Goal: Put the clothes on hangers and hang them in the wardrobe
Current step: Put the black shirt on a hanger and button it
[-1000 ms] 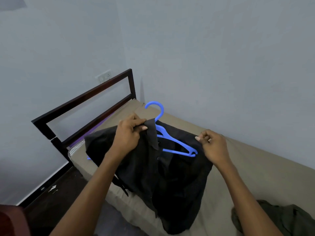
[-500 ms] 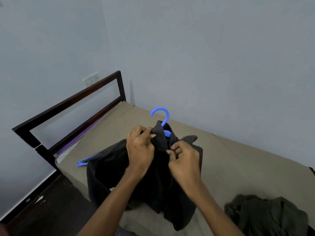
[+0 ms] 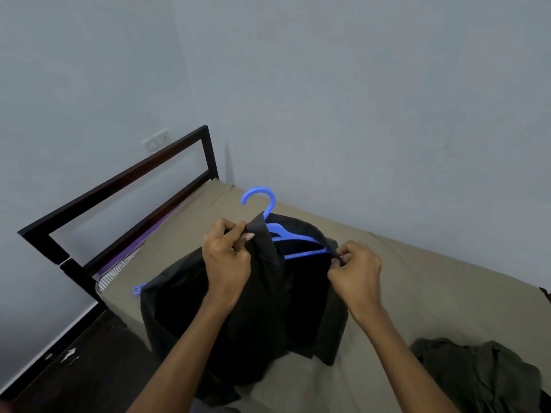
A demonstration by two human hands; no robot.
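- The black shirt [image 3: 247, 317] lay at centre frame on the bed [image 3: 417, 293], its lower part draped over the mattress's near-left edge towards the dark floor [image 3: 74, 377] at lower left.
- The left hand [image 3: 228, 257] sat just left of centre, fingers and thumb clamped on the upright collar flap of the shirt.
- The right hand [image 3: 356, 272], right of centre, pinched the shirt's shoulder edge between thumb and curled fingers, right at the end of the hanger arm.
- The blue hanger [image 3: 286, 234] sat inside the shirt's neck; its hook stood clear above the collar, its right arm and lower bar were exposed, and its left arm was hidden under the cloth.
- A second blue hanger [image 3: 138, 289] showed only a tip at the shirt's left edge, near the mattress corner.
- A dark green garment [image 3: 477, 374] lay crumpled at lower right, well apart from the shirt.
- Bare olive sheet stretched between the two garments and away to the right.
- The dark headboard frame [image 3: 119, 186] bounded the bed at left; the grey wall [image 3: 357, 99] ran along its far side.
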